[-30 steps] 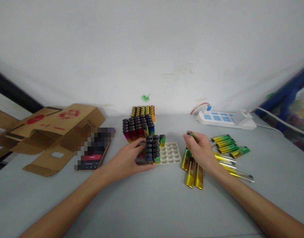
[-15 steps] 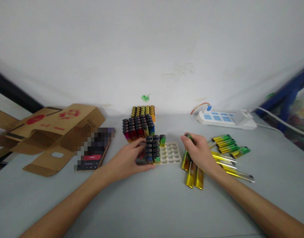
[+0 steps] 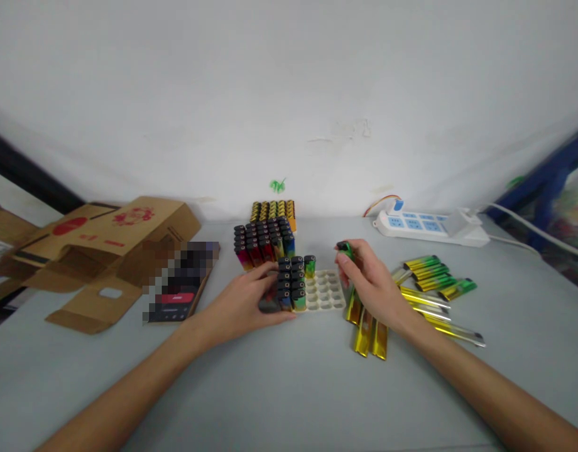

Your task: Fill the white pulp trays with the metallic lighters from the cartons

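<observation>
A white cell tray (image 3: 325, 292) lies on the grey table, its left columns filled with upright black-capped lighters (image 3: 291, 281). My left hand (image 3: 244, 304) rests against the tray's left side, fingers curled on the lighters there. My right hand (image 3: 370, 284) hovers just right of the tray, pinched on a green lighter (image 3: 344, 249) held upright. Under and beside that hand lie loose gold and green lighters (image 3: 433, 279) flat on the table.
Two full blocks of lighters (image 3: 265, 235) stand behind the tray. A brown cardboard box (image 3: 95, 248) lies open at the left with a dark pixelated item (image 3: 180, 282) beside it. A white power strip (image 3: 425, 227) sits at the back right against the wall.
My right hand has lifted the green lighter off the pile and carried it left, toward the tray. My left hand has stayed put.
</observation>
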Demonstrator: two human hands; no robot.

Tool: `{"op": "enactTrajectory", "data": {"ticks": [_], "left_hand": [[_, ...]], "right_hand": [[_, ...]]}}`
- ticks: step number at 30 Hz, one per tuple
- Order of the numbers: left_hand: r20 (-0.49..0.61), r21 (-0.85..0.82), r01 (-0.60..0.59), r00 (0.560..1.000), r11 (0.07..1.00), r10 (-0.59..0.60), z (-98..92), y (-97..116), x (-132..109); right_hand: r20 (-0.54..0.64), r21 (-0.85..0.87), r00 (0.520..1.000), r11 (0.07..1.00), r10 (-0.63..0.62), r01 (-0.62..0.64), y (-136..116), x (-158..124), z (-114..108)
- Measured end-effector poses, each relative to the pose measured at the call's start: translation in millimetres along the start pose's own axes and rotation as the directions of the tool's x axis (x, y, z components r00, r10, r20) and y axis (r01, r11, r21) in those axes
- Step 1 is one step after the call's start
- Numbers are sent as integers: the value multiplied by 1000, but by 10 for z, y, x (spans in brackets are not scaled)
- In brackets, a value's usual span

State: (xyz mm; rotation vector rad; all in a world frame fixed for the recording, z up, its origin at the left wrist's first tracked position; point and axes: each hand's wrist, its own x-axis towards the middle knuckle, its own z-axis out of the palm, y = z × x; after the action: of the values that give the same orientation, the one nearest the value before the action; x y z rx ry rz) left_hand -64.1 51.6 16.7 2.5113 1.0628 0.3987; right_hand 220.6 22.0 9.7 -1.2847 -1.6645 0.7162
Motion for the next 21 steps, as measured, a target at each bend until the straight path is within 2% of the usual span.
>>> {"op": "enactTrajectory", "data": {"ticks": [5, 15, 18, 21], "left_hand": [[-12, -37, 1, 1000, 999, -2, 3, 1, -4], [-22, 0, -23, 999, 1000, 23, 10, -14, 2], [-32, 4, -38, 999, 999, 38, 15, -24, -7], [-23, 0, -38, 999, 999, 38, 13, -16, -12]], "right_hand": [[60, 68, 991, 991, -116, 112, -33, 1, 24], [2, 184, 999, 982, 54, -53, -34, -25, 104], [6, 78, 1000, 997, 15, -16, -41, -26, 98], [20, -81, 989, 985, -149, 150, -98, -29, 88]]}}
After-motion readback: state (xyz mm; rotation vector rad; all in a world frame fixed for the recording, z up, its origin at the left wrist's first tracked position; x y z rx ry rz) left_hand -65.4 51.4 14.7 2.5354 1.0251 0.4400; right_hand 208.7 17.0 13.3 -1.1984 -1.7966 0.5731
